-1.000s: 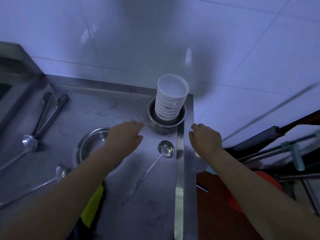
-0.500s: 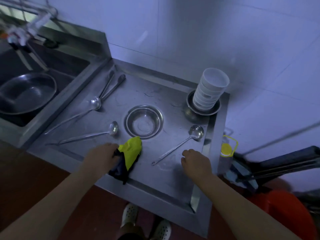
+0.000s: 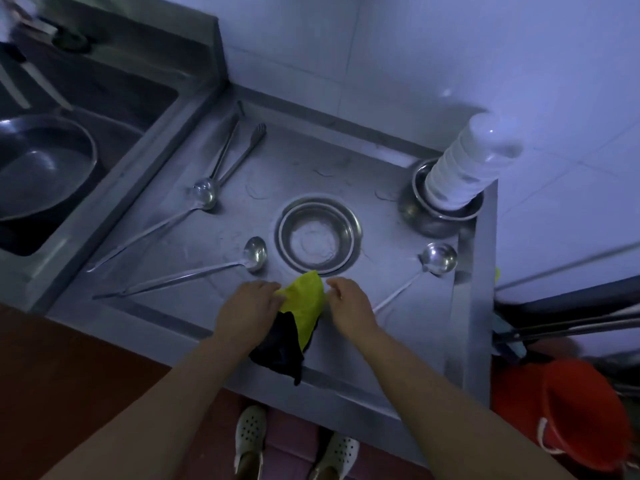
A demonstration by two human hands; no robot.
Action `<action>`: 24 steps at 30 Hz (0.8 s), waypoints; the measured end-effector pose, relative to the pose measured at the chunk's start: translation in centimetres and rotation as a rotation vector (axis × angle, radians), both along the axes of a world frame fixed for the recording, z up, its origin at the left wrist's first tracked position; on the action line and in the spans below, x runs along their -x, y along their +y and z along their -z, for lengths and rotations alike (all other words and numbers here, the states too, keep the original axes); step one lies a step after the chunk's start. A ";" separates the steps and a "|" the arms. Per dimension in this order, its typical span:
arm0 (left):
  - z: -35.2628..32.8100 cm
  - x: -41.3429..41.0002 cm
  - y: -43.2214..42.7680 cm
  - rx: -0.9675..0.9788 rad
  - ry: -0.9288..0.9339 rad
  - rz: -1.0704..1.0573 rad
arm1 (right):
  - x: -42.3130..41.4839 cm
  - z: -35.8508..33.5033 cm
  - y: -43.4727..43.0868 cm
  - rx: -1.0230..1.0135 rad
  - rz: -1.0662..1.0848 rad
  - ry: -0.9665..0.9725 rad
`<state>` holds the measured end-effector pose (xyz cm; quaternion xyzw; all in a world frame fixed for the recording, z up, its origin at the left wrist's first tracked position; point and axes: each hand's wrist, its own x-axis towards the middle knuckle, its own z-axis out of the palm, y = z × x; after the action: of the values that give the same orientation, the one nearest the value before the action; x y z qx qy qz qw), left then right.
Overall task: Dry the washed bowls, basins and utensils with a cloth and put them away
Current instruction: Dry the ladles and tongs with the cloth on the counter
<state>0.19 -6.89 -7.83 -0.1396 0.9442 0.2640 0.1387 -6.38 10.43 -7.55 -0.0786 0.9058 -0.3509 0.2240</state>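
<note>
Both forearms reach in from the near edge of the steel counter [image 3: 346,150], angled towards each other so the hands meet over the cloth [image 3: 304,299]. The cloth is yellow on one side and black on the other, and it lies bunched on the counter just in front of the small steel bowl [image 3: 318,233], with the black end trailing back towards the person. The left hand [image 3: 249,306] sits palm down on the cloth's left side, knuckles up, its fingers curled over the yellow edge and gripping it. The right hand [image 3: 349,303] comes in from the other side, wrist a little raised, with its fingers bent and their tips touching the yellow fold. I can't tell whether they actually have hold of it.

The small bowl stands upright in the middle of the counter. A ladle [image 3: 187,273] lies to the left of it and another ladle [image 3: 438,258] to the right, its handle running under the right wrist. Further left lie a third ladle [image 3: 149,232] and a pair of tongs [image 3: 239,154]. In the far right corner a leaning stack of white bowls [image 3: 467,171] stands inside a steel pot [image 3: 440,223]. A large basin [image 3: 41,168] rests in the sink on the left, and a red bucket [image 3: 581,410] stands on the floor to the right
</note>
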 end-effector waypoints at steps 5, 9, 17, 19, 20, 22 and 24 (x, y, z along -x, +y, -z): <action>1.5 2.6 0.0 -0.097 -0.088 0.072 | 0.3 1.8 -3.0 0.211 0.210 -0.213; 1.5 2.5 -0.7 -0.026 -0.011 0.163 | -0.7 1.6 -2.3 0.159 0.099 -0.150; -4.2 1.6 -1.8 -0.203 0.129 0.418 | -2.1 -1.0 -0.4 -0.144 -0.198 -0.045; -5.9 2.3 -2.6 -0.114 0.130 0.416 | -2.3 -2.3 0.4 0.029 0.030 -0.097; -6.8 2.7 -3.2 -0.045 0.118 0.436 | -2.4 -3.5 0.5 0.136 0.148 -0.147; -8.6 3.7 -4.0 0.072 0.069 0.496 | -2.3 -5.9 0.6 0.293 0.263 -0.227; -10.5 4.3 -4.2 0.153 0.048 0.548 | -2.2 -8.2 0.7 0.293 0.246 -0.186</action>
<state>-4.07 -11.10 2.67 0.1170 0.9670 0.1477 0.1714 -4.17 11.09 0.66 0.0337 0.8233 -0.5094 0.2482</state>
